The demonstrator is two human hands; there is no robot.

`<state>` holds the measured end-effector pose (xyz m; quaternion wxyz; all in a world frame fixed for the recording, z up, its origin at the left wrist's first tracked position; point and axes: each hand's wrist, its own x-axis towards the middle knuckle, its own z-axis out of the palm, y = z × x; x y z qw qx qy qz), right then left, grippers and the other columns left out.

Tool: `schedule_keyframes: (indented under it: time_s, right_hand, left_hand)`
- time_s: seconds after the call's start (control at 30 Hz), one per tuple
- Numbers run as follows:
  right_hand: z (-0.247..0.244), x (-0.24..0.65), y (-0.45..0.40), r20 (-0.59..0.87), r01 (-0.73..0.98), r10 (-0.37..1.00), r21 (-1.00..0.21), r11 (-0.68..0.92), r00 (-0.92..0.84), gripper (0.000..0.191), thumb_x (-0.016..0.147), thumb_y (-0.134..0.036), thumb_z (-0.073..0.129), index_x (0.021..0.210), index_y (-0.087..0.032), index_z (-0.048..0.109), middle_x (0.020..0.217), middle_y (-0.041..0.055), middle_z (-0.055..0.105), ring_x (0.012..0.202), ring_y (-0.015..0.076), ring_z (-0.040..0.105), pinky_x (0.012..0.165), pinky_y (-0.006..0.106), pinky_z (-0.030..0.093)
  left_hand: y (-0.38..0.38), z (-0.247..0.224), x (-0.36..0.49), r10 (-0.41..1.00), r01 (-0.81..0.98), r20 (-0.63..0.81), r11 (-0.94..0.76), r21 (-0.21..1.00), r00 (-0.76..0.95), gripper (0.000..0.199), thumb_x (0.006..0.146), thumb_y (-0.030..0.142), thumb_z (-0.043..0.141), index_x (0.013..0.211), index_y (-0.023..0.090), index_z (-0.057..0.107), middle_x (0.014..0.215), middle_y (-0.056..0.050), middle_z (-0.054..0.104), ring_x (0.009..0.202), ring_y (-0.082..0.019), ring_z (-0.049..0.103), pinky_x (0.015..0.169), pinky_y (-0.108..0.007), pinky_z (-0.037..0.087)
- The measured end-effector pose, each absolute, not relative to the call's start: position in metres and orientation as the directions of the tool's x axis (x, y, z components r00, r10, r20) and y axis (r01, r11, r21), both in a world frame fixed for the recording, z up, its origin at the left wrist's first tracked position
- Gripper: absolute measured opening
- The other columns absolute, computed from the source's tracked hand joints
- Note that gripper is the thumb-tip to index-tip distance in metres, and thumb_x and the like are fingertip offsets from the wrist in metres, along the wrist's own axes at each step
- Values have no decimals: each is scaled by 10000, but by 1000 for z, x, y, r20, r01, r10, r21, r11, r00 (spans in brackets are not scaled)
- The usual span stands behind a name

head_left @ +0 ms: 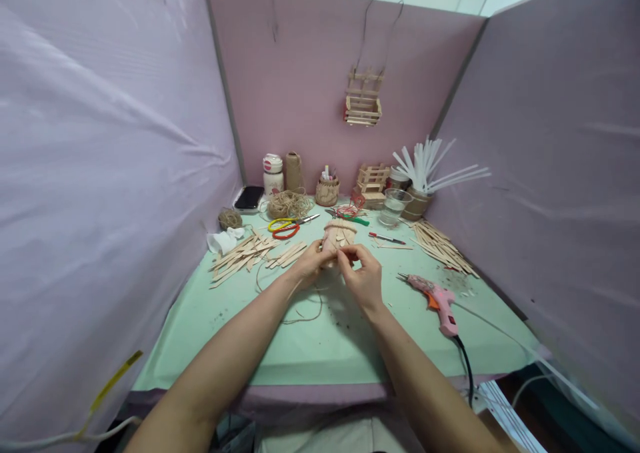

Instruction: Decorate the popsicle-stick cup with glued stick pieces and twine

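Near the middle of the table, my left hand (313, 264) is closed around the side of a small round cup (341, 232) covered in pale wooden pieces, with a thick band at its rim. My right hand (364, 278) has thumb and forefinger pinched together against the cup's front; what lies between the fingertips is too small to make out. A loose length of twine (303, 320) curls on the table below and left of my hands. My fingers hide the cup's lower part.
A pink glue gun (435, 296) with a black cord lies at right. Scissors (287, 228), wooden sticks (245, 256) and a twine heap (289, 204) lie left and behind. A clear plastic cup (393, 208), a pen (387, 238) and more sticks (443, 245) are at back right.
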<state>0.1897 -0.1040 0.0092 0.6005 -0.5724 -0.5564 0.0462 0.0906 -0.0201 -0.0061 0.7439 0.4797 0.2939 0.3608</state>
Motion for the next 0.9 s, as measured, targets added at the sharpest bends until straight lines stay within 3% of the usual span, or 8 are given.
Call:
schedule_keyframes:
  time_s: [0.13, 0.43, 0.57, 0.9]
  right_hand:
    - [3, 188, -100, 595, 548, 692, -766, 336, 408, 150, 849, -323, 550, 812, -203, 630, 772, 27, 633, 723, 166, 562, 701, 296, 456]
    - [0, 189, -101, 580, 499, 684, -793, 350, 442, 169, 853, -334, 559, 773, -197, 617, 714, 2, 591, 660, 143, 521, 653, 276, 435]
    - [1, 193, -104, 605, 524, 661, -774, 356, 444, 163, 849, -329, 553, 765, -203, 614, 712, 6, 593, 663, 147, 525, 663, 288, 445]
    - [-1, 199, -105, 706, 683, 637, -631, 367, 310, 145, 857, -279, 541, 738, -215, 596, 691, 15, 582, 670, 160, 515, 669, 304, 422]
  left_hand:
    - [-20, -7, 88, 722, -254, -96, 360, 898, 686, 489, 629, 288, 775, 1066, 150, 606, 1032, -122, 688, 866, -211, 652, 673, -270, 504]
    - [-20, -3, 79, 598, -317, -47, 487, 814, 800, 516, 655, 289, 757, 1130, 155, 602, 1063, -137, 682, 978, -235, 650, 851, -343, 514]
    - [-20, -3, 77, 632, -301, -79, 471, 829, 771, 568, 640, 294, 789, 1156, 166, 587, 1125, -152, 662, 979, -255, 650, 844, -397, 520]
    - [-20, -2, 80, 752, -291, -44, 307, 906, 657, 677, 560, 319, 848, 1139, 168, 532, 1061, -106, 659, 893, -208, 656, 768, -339, 513]
